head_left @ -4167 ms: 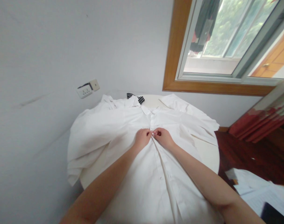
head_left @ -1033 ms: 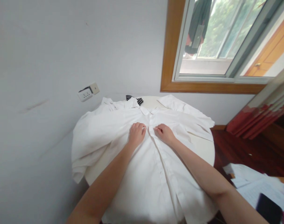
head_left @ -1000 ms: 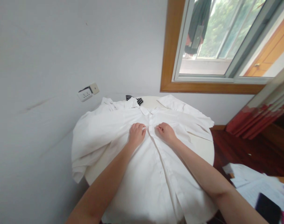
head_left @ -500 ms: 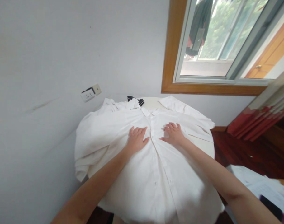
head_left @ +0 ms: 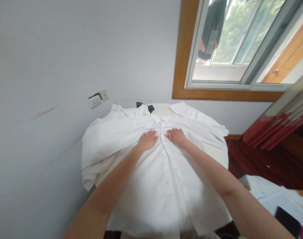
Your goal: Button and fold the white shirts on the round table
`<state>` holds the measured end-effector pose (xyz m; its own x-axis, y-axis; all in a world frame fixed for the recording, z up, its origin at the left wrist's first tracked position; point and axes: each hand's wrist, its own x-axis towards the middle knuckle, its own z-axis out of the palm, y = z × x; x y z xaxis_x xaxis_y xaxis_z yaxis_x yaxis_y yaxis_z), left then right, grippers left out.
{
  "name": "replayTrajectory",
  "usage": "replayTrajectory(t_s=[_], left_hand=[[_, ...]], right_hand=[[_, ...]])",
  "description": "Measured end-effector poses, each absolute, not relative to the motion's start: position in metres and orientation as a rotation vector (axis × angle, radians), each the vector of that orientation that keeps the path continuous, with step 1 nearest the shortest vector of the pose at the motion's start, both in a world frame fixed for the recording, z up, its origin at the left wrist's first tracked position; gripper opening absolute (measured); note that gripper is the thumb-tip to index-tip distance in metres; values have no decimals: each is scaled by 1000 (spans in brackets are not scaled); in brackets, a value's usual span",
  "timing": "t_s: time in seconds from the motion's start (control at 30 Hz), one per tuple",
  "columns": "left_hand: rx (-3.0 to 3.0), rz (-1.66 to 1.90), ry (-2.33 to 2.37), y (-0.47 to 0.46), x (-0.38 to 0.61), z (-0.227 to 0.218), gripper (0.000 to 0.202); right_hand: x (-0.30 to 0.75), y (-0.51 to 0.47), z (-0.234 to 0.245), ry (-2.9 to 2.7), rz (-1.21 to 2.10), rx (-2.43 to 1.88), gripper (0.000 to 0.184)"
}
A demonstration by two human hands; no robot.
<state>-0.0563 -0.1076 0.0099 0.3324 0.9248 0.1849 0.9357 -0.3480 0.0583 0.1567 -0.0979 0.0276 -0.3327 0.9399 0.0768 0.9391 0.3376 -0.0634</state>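
1. white wall (head_left: 131,49) at the back, with a socket (head_left: 94,101) and, to the right, a window (head_left: 233,43).
2. round table (head_left: 217,157) against it, mostly covered by a white shirt (head_left: 155,172), spread out.
3. left hand (head_left: 148,140) flat on the shirt, palm down, slightly spread, gripping nothing.
4. right hand (head_left: 175,136) likewise, across the front seam (head_left: 162,132).
5. striped cloth (head_left: 151,109) near the collar (head_left: 155,118).

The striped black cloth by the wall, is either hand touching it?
No, the left hand and right hand both lie on the white shirt, nearer the camera than the striped black cloth.
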Motion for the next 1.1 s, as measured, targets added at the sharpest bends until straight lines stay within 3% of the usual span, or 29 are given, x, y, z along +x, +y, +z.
replayTrajectory(t_s=[0.37, 0.5, 0.6, 0.77, 1.1], left_hand=[[-2473, -285, -1836, -89, -47, 4, 54], [-2434, -339, -1810, -92, -45, 9, 51], [-2390, -427, -1742, -102, -41, 14, 45], [-2468, -447, -1718, -117, -37, 12, 38], [-2465, -357, -1884, -98, -38, 3, 48]], right_hand=[[160, -75, 18, -2443, 40, -1802, 65], [159, -95, 33, -2433, -145, -1622, 50], [159, -113, 35, -2528, -65, -1528, 39], [158, -127, 20, -2543, 162, -1626, 47], [151, -108, 12, -2464, 151, -1696, 54]])
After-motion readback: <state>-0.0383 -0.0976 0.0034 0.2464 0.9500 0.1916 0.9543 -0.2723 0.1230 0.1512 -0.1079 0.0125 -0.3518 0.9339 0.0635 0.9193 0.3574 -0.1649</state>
